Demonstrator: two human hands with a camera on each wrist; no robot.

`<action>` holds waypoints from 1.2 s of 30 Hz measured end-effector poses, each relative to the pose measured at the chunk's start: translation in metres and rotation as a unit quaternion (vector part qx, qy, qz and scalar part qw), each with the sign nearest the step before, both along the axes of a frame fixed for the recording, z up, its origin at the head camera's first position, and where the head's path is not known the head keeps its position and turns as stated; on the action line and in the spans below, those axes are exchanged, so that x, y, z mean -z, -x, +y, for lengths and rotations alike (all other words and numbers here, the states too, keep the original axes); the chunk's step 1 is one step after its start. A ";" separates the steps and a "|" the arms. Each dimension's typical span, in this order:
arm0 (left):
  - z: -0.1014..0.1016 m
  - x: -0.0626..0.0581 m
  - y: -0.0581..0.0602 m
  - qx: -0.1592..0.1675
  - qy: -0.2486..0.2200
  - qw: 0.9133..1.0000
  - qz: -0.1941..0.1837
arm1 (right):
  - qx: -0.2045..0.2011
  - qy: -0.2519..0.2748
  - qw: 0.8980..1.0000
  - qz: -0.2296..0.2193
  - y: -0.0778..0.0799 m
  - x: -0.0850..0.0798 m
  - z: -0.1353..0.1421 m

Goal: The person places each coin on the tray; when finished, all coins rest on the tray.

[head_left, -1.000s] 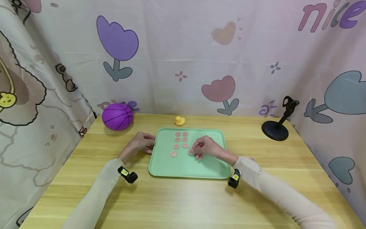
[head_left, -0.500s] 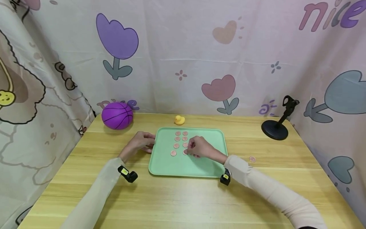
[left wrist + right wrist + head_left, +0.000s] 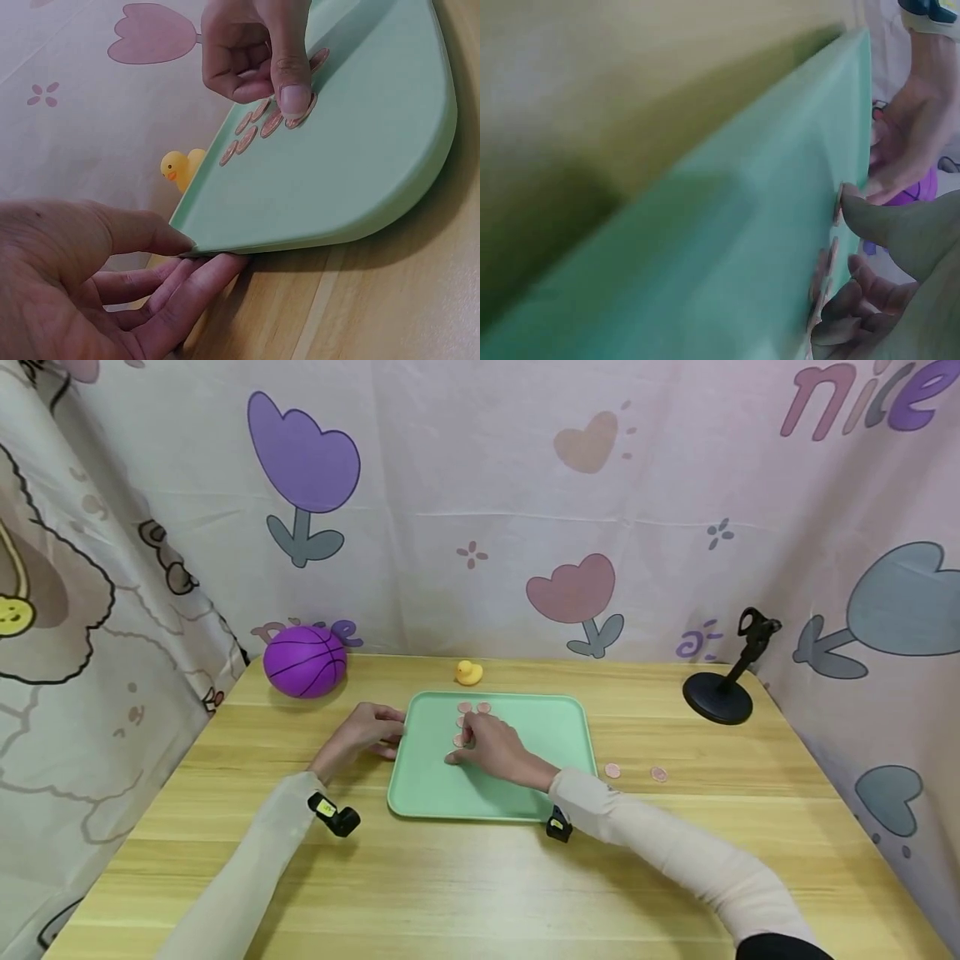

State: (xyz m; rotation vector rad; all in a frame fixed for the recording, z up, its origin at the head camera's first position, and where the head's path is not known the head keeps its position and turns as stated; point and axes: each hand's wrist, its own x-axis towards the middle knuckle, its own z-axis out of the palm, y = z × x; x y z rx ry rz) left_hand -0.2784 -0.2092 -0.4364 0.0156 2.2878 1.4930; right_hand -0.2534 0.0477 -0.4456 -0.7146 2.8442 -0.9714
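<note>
My left hand (image 3: 367, 731) holds the left edge of the pale green tray (image 3: 420, 793), thumb on the rim and fingers underneath in the left wrist view. Copper-coloured coins (image 3: 483, 707) lie flat on the tray in two columns, several of them hidden behind my right hand (image 3: 495, 747). That hand is over the columns with its thumb stretched out and its other fingers bent. In the left wrist view the thumb tip touches a coin (image 3: 307, 112) near the front of the rows. Another coin (image 3: 320, 60) lies just beyond that thumb.
Two more coins, one close to the tray (image 3: 612, 771) and one farther right (image 3: 658, 774), lie on the wooden table. A yellow rubber duck (image 3: 468, 673) sits behind the tray. A purple ball (image 3: 304, 662) stands back left, a black stand (image 3: 718, 697) back right.
My right hand has shifted left across the tray, from a coin in the right column to the left column. Both coins on the table now show beside the sleeve. My left hand keeps its place.
</note>
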 end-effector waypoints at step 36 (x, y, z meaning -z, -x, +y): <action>0.001 0.003 0.001 -0.006 0.009 1.000 0.002 | -0.044 -0.040 0.973 -0.221 -0.018 -0.035 0.289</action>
